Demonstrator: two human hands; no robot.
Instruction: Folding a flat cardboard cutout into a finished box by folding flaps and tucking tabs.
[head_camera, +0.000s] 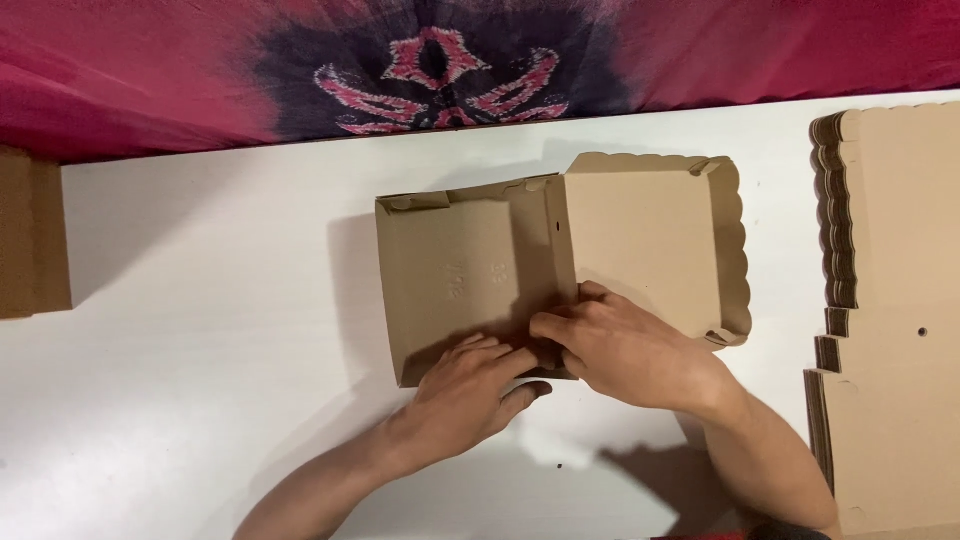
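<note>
Bright overhead light, soft shadows, sharp pic, no glare

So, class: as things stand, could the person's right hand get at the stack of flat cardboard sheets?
Probably yes: the stack of flat cardboard sheets lies beside the right hand, with bare white table between them.

I seem to be at a small packing or box-folding station, perhaps in a home. A plain white counter (200, 330) sits before me. A tall stack of flat, unfolded cardboard box blanks (885, 300) waits at my right. A magenta and dark tie-dyed cloth (440, 60) hangs along the far edge.
</note>
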